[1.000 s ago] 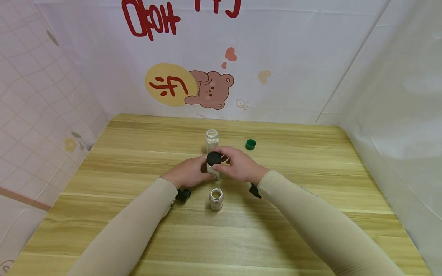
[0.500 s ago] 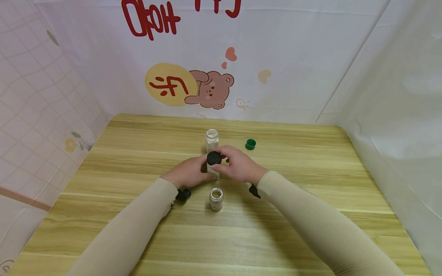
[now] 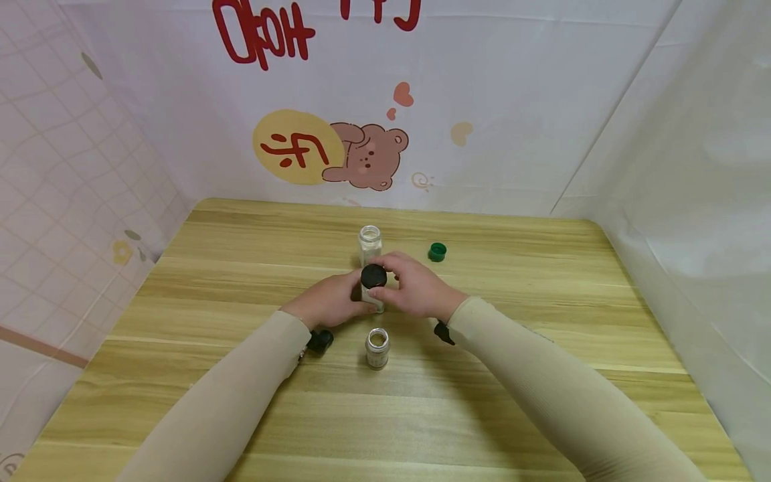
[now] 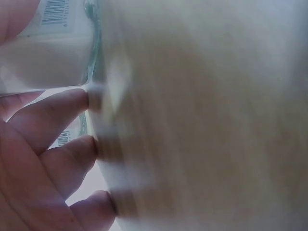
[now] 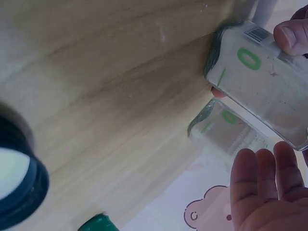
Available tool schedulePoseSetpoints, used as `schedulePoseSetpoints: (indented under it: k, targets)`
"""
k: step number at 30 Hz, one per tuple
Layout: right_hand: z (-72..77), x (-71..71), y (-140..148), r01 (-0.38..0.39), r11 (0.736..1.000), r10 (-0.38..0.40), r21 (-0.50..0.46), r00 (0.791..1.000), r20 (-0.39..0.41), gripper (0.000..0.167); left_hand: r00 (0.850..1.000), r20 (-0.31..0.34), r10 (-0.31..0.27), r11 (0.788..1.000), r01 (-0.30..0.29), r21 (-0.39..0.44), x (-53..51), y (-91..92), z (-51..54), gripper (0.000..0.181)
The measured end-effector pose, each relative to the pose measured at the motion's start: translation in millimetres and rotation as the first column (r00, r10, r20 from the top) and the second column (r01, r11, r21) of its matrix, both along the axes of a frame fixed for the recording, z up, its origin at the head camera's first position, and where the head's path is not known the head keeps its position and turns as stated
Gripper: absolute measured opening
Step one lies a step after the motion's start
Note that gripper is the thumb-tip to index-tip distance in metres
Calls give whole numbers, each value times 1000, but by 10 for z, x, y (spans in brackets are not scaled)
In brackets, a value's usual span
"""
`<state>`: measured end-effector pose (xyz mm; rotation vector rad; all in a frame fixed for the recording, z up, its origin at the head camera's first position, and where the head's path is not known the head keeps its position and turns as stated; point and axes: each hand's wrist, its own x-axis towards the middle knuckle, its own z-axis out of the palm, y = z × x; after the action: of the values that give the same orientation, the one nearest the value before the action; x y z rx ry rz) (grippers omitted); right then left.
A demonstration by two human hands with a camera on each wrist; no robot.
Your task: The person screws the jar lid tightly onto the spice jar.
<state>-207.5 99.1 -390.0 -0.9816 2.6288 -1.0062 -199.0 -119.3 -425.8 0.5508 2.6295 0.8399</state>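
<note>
My left hand (image 3: 328,301) holds the lower body of a square clear glass jar (image 5: 264,77) with pale contents. On top of this jar sits a round black lid (image 3: 373,276). The thumb and fingers of my right hand (image 3: 418,288) pinch the lid's side. Just behind stands a second glass jar (image 3: 370,249) with an uncovered mouth, partly hidden by the right hand. Nearer me is a small uncovered jar (image 3: 377,355) with a printed label. In the left wrist view, the held jar's barcode label (image 4: 55,12) shows beside the curled fingers.
A green cap (image 3: 437,252) lies on the wooden table (image 3: 512,254) at the back right. In the right wrist view, a dark round cap (image 5: 41,192) with a white inside rests at the lower left. A white printed backdrop (image 3: 512,100) borders the table.
My right fingers have shifted very slightly on the black lid. My left hand and the jars stay where they were.
</note>
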Motion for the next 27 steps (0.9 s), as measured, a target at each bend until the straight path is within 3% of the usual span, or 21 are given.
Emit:
schedulePoseSetpoints:
  k: [10, 18, 27]
  targets:
    - [1, -2, -17, 19, 1000, -18, 23, 1000, -23, 41, 1000, -18, 1, 1000, -2, -18, 2, 7, -7, 53]
    - [40, -19, -7, -29, 998, 31, 54, 999, -32, 45, 1000, -30, -4, 1000, 3, -25, -5, 10, -12, 52]
    - [5, 6, -40, 22, 999, -19, 47, 998, -52, 42, 1000, -29, -2, 999, 1, -32, 12, 13, -6, 53]
